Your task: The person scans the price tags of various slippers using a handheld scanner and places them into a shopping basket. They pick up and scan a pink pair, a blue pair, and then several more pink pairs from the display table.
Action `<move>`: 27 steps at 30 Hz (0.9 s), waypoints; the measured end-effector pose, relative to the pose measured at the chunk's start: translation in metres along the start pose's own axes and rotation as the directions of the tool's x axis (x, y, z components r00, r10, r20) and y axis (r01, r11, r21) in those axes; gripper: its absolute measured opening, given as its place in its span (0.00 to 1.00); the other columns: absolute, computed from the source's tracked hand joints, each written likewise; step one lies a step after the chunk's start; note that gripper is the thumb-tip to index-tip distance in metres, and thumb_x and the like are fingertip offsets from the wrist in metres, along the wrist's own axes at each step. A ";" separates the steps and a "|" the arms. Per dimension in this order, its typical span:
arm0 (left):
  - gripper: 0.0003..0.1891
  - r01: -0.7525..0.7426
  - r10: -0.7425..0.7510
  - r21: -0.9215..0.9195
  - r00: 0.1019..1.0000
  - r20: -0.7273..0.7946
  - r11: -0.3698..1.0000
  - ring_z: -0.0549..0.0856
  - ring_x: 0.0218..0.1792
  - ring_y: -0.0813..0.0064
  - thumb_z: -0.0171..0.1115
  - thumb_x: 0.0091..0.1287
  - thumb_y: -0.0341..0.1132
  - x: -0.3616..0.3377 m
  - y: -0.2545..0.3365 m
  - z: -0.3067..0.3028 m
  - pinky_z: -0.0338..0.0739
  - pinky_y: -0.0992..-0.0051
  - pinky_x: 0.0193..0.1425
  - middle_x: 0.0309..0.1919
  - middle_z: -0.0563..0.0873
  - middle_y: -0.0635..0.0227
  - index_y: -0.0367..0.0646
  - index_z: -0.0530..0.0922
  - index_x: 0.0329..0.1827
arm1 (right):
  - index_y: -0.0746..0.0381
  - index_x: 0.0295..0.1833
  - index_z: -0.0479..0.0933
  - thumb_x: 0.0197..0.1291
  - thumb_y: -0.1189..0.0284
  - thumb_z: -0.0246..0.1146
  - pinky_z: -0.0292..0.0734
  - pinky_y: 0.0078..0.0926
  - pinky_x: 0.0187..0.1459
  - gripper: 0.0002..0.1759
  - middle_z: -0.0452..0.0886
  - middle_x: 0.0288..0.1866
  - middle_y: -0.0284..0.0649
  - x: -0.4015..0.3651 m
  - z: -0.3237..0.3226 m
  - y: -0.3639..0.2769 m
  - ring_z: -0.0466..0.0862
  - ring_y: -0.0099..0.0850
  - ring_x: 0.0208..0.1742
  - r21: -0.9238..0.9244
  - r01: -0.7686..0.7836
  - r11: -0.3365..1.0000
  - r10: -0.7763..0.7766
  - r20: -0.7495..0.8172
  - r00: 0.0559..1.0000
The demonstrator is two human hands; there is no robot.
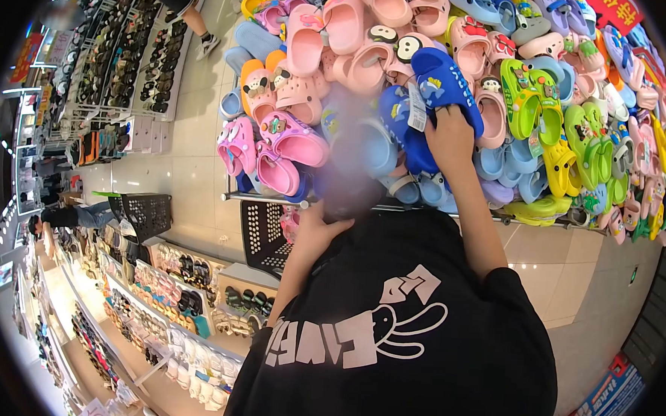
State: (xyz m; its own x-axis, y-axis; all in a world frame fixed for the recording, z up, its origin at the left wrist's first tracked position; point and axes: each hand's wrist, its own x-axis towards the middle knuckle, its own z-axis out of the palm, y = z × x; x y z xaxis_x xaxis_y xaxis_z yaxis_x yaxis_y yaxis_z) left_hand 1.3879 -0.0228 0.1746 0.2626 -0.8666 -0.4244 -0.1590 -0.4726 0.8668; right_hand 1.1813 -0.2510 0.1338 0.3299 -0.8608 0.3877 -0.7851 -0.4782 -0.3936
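Note:
My right hand (451,135) grips a pair of dark blue slippers (439,76) with a cartoon trim and a white paper tag (417,107). The fingers go into the shoe opening and are partly hidden. The pair is over the heap, among light blue and pink clogs. My left hand (323,226) is low at the front edge of the display, close to my black shirt (387,324). A blurred smudge covers its fingers, so what they hold, if anything, does not show. Pink clogs (279,156) with charms lie just beyond it.
Lime green clogs (533,102) and yellow clogs (560,163) fill the right of the heap. A black perforated basket (260,238) is by my left arm, with a pink item inside. Shoe racks (115,46) line the left, and people are near them.

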 end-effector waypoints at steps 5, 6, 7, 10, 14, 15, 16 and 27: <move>0.21 0.006 -0.006 0.039 1.000 0.010 0.999 0.86 0.37 0.72 0.73 0.53 0.30 0.004 -0.003 -0.001 0.79 0.73 0.46 0.36 0.89 0.58 0.33 0.80 0.49 | 0.68 0.36 0.82 0.43 0.68 0.70 0.79 0.42 0.33 0.15 0.81 0.30 0.50 0.020 0.029 0.012 0.83 0.52 0.30 -0.052 -0.043 0.998 0.046 0.047 0.998; 0.21 -0.005 0.005 0.034 1.000 0.009 0.999 0.86 0.37 0.72 0.73 0.52 0.31 0.005 -0.003 -0.001 0.79 0.72 0.46 0.36 0.89 0.58 0.33 0.80 0.49 | 0.67 0.36 0.82 0.43 0.68 0.70 0.80 0.41 0.34 0.15 0.82 0.30 0.51 0.025 0.026 0.010 0.83 0.51 0.31 0.052 -0.045 0.998 0.044 0.009 0.999; 0.22 -0.016 0.016 0.028 1.000 0.007 0.999 0.86 0.37 0.71 0.74 0.52 0.31 0.006 -0.003 0.000 0.79 0.72 0.46 0.36 0.89 0.57 0.33 0.80 0.49 | 0.67 0.36 0.82 0.43 0.68 0.70 0.80 0.41 0.34 0.15 0.82 0.30 0.51 0.026 0.021 0.010 0.83 0.51 0.31 0.047 -0.045 0.998 0.044 0.005 0.999; 0.22 -0.040 0.039 0.032 0.999 0.031 0.999 0.87 0.37 0.70 0.74 0.52 0.32 0.008 -0.006 -0.002 0.79 0.71 0.46 0.37 0.89 0.57 0.33 0.81 0.50 | 0.62 0.38 0.84 0.46 0.68 0.69 0.79 0.42 0.34 0.13 0.82 0.31 0.47 0.035 -0.001 0.002 0.83 0.48 0.31 0.202 -0.055 0.978 0.066 -0.050 0.997; 0.23 -0.041 0.039 0.054 0.999 0.037 0.998 0.87 0.38 0.70 0.74 0.51 0.31 0.010 -0.007 -0.003 0.79 0.71 0.47 0.37 0.89 0.56 0.33 0.80 0.51 | 0.62 0.36 0.83 0.47 0.69 0.68 0.78 0.41 0.34 0.11 0.81 0.31 0.45 0.050 -0.041 -0.032 0.82 0.46 0.32 0.330 0.026 0.944 0.012 -0.114 0.993; 0.23 -0.038 0.037 0.042 0.999 0.032 0.998 0.87 0.38 0.70 0.74 0.51 0.31 0.010 -0.007 -0.004 0.79 0.71 0.47 0.37 0.89 0.56 0.33 0.80 0.51 | 0.62 0.36 0.83 0.47 0.69 0.68 0.78 0.41 0.34 0.11 0.81 0.31 0.45 0.055 -0.037 -0.032 0.82 0.46 0.32 0.328 0.025 0.944 0.014 -0.115 0.993; 0.23 -0.038 0.037 0.030 0.999 0.026 0.999 0.87 0.38 0.70 0.74 0.51 0.31 0.011 -0.006 -0.004 0.79 0.71 0.47 0.37 0.89 0.56 0.33 0.80 0.51 | 0.62 0.34 0.82 0.46 0.70 0.67 0.77 0.41 0.35 0.10 0.81 0.31 0.45 0.062 -0.032 -0.031 0.83 0.46 0.32 0.312 0.094 0.945 -0.071 -0.086 0.994; 0.24 0.013 -0.013 -0.021 1.000 -0.007 1.000 0.87 0.38 0.71 0.74 0.51 0.31 0.012 -0.011 -0.014 0.79 0.72 0.46 0.37 0.89 0.55 0.32 0.80 0.51 | 0.66 0.39 0.81 0.53 0.71 0.63 0.77 0.45 0.42 0.10 0.80 0.42 0.50 0.044 0.007 -0.018 0.82 0.49 0.42 0.195 0.100 0.976 -0.164 0.352 0.921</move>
State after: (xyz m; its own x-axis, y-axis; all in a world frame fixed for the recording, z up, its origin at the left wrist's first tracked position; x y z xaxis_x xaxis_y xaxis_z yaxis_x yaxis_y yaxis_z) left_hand 1.4065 -0.0258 0.1634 0.2710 -0.8594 -0.4336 -0.1354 -0.4800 0.8668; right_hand 1.2135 -0.2815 0.1519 0.6174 -0.7761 0.1284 -0.6312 -0.5862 -0.5078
